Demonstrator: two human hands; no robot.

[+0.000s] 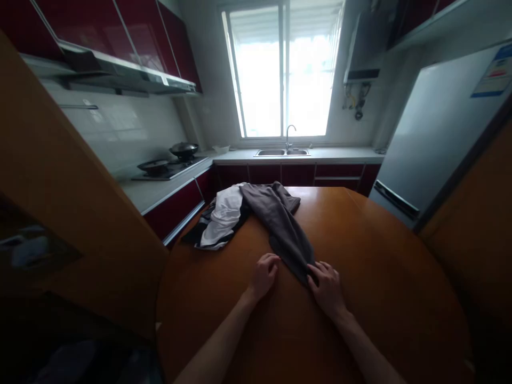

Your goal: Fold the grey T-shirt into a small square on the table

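Note:
A dark grey garment [282, 221] lies stretched across the round wooden table [380, 277], one end reaching toward me. My right hand [328, 288] pinches the near tip of that garment, fingers closed on the cloth. My left hand [264, 274] rests just left of the same end, fingers curled at the fabric's edge. A white and black striped garment [222, 218] lies crumpled beside the grey one at the table's far left edge, partly hanging over it.
A counter with a stove and pans [170, 160] runs along the left. A sink [282, 152] sits under the window. A grey refrigerator [436, 138] stands at the right. A wooden panel [60, 186] rises at my left.

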